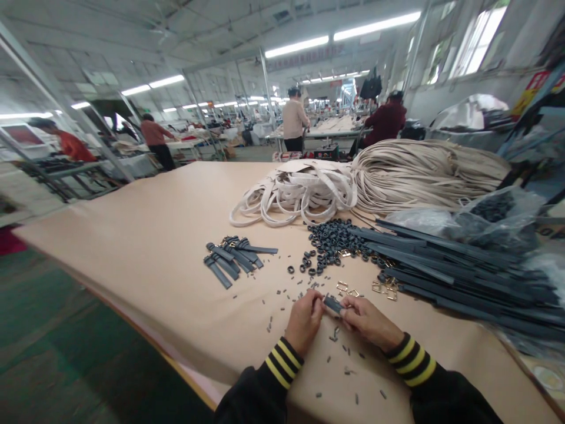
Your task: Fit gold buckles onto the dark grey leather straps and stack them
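Observation:
Both of my hands meet low over the tan table [145,235], pinching one short dark strap piece [332,304] between them. My left hand [304,321] grips its left end and my right hand [368,321] grips its right end. Black sleeves with yellow-striped cuffs cover my wrists. Small dark bits lie scattered on the table around my hands. Just beyond my fingers lie a few gold metal buckles [383,287].
A small pile of finished dark straps [233,258] lies to the left. Dark rings [335,238] are heaped ahead, long dark strips [463,271] to the right, white straps [295,194] and beige cord [424,171] behind. Other people stand at far tables.

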A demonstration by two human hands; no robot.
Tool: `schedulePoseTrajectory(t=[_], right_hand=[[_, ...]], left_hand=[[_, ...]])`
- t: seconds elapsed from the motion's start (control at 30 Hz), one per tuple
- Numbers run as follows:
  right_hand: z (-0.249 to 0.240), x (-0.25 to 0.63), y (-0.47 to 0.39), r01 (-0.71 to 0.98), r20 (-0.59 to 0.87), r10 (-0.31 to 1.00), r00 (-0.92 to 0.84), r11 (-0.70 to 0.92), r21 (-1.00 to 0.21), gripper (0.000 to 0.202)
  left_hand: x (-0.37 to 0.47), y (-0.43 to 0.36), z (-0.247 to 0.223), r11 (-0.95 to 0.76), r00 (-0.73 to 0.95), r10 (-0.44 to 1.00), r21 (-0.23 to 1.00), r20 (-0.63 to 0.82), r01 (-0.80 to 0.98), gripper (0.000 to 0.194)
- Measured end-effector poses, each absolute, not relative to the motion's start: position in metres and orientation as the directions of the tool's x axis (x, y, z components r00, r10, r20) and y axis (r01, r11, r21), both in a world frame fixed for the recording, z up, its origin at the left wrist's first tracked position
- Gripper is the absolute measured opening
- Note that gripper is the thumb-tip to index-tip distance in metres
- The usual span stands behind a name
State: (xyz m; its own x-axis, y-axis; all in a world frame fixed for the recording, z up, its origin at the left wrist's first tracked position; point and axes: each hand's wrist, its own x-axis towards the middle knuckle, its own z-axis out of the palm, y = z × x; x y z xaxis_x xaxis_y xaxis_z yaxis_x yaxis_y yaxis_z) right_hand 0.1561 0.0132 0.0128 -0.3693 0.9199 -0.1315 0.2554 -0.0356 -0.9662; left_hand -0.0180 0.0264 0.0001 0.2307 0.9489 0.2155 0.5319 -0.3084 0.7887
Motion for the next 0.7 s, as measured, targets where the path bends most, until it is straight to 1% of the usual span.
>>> schedulePoseTrajectory(t=[0.07, 0.1, 0.17, 0.23, 0.4, 0.47, 0.53, 0.6, 0.7], right_hand=[[0.014, 0.157, 0.014, 0.254, -0.129, 0.92, -0.371, -0.033, -0.967, 0.02], [0.014, 0.156, 0.015, 0.248, -0.124, 0.914, -0.387, -0.026, -0.968, 0.024], [0.014, 0.155, 0.015, 0.233, -0.111, 0.905, -0.411, -0.013, -0.972, 0.028], [0.012, 0.153, 0.014, 0.214, -0.139, 0.897, -0.42, -0.051, -0.975, 0.026], [0.009, 0.151, 0.011, 0.137, -0.273, 0.841, -0.468, -0.236, -0.962, 0.025], [0.01, 0.151, 0.01, 0.139, -0.299, 0.807, -0.509, -0.266, -0.954, 0.022], [0.013, 0.151, 0.009, 0.161, -0.294, 0.804, -0.517, -0.246, -0.956, 0.017], [0.017, 0.151, 0.009, 0.189, -0.262, 0.836, -0.482, -0.193, -0.963, 0.013], [0.021, 0.152, 0.009, 0.226, -0.22, 0.875, -0.432, -0.131, -0.965, 0.012]], left_hand=[[-0.032, 0.045, 0.009, -0.36, 0.192, 0.927, 0.613, 0.323, 0.704, 0.016], [-0.038, 0.056, 0.014, -0.338, 0.177, 0.926, 0.527, 0.332, 0.78, 0.017], [-0.049, 0.077, 0.019, -0.248, 0.14, 0.949, 0.399, 0.281, 0.883, 0.015], [-0.055, 0.095, 0.02, -0.18, 0.107, 0.969, 0.336, 0.224, 0.925, 0.013], [-0.061, 0.111, 0.014, -0.133, 0.076, 0.98, 0.327, 0.182, 0.936, 0.013], [-0.063, 0.109, 0.012, -0.129, 0.072, 0.982, 0.336, 0.177, 0.933, 0.013], [-0.066, 0.105, 0.012, -0.129, 0.069, 0.981, 0.347, 0.18, 0.929, 0.012], [-0.067, 0.101, 0.011, -0.133, 0.068, 0.98, 0.358, 0.187, 0.924, 0.013], [-0.065, 0.094, 0.01, -0.162, 0.085, 0.974, 0.382, 0.21, 0.91, 0.014]])
